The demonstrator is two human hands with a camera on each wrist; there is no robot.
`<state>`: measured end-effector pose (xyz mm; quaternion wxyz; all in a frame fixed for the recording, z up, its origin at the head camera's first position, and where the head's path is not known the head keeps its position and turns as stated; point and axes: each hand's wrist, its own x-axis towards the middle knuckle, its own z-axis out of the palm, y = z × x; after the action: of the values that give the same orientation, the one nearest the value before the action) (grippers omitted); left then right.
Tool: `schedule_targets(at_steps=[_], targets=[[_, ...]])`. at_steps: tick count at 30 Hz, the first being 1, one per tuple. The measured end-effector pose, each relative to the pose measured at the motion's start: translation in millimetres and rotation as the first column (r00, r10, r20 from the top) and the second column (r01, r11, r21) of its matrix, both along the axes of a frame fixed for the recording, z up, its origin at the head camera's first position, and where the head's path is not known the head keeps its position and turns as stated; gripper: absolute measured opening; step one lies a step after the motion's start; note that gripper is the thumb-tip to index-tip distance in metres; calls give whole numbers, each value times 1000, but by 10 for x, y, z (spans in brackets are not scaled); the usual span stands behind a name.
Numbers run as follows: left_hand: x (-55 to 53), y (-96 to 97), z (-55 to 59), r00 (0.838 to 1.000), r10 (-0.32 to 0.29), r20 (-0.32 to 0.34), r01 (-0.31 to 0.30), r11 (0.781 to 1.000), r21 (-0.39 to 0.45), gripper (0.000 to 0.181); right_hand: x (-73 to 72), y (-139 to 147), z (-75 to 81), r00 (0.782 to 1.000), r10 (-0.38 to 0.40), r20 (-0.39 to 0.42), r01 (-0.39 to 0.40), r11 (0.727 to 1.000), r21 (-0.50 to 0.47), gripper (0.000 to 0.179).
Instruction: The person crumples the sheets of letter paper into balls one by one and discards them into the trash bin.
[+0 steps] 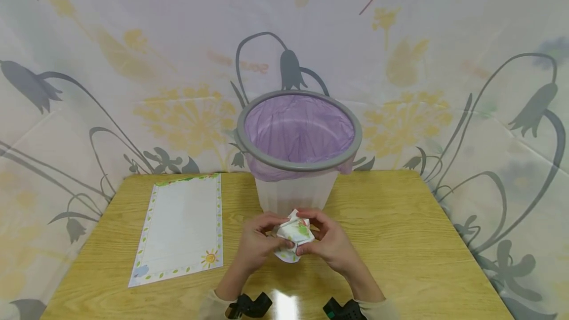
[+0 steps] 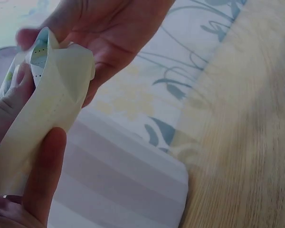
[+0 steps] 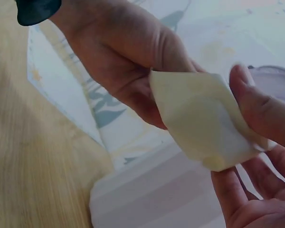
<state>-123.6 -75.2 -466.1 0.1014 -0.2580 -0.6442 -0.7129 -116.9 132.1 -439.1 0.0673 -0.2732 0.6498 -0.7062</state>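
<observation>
A crumpled sheet of paper [image 1: 295, 231] with printed green leaves is bunched up between both hands, just in front of the bin. My left hand [image 1: 258, 243] pinches its left side between thumb and fingers. From the other side my right hand [image 1: 331, 243] grips it the same way, the two thumbs close together. In the left wrist view the folded paper [image 2: 52, 90] shows its plain whitish back and an open fold. The right wrist view has the paper [image 3: 199, 118] creased into an angular wad, its far corner in the left hand's palm.
A white trash bin [image 1: 293, 191] with a grey rim and a purple liner [image 1: 298, 132] stands at the table's back. Left of it, a flat bordered sheet [image 1: 184, 228] lies on the wooden table [image 1: 400, 241]. A floral cloth [image 1: 186, 23] hangs behind.
</observation>
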Motion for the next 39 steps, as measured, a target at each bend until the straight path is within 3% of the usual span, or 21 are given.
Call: schedule_targets(at_steps=[5, 9, 13, 17, 25, 29, 32, 35, 37, 39], targets=[[15, 52, 36, 994, 24, -108, -27, 999, -21, 32, 34, -54, 26, 990, -110, 84, 111, 994, -2, 69], [8, 95, 50, 977, 70, -203, -81, 996, -44, 28, 30, -60, 30, 984, -174, 47, 172, 984, 35, 70], [15, 154, 34, 962, 102, -255, -121, 991, -60, 27, 26, -54, 11, 964, -264, 28, 262, 964, 54, 44], [44, 190, 41, 959, 139, -248, -165, 982, -89, 27, 18, -52, -8, 953, -301, 41, 299, 953, 37, 32], [19, 165, 21, 963, 175, -205, -205, 970, -132, 28, -26, 56, -52, 995, -68, -70, 70, 997, 26, 61], [105, 146, 217, 975, 171, -145, -193, 969, -157, 27, -40, 124, -48, 988, 45, -148, -29, 994, 109, 77], [139, 133, 298, 987, 160, -31, -163, 972, -167, 27, -34, 140, -19, 982, 70, -177, -37, 982, 184, 79], [92, 126, 200, 984, 158, 83, -144, 977, -160, 28, -26, 118, 13, 980, 36, -196, 7, 977, 214, 73], [54, 129, 129, 981, 161, 112, -144, 979, -148, 28, -22, 95, 31, 978, 0, -209, 45, 977, 210, 69], [51, 135, 128, 978, 167, 128, -150, 980, -131, 29, -18, 75, 43, 973, -32, -230, 79, 977, 196, 64]])
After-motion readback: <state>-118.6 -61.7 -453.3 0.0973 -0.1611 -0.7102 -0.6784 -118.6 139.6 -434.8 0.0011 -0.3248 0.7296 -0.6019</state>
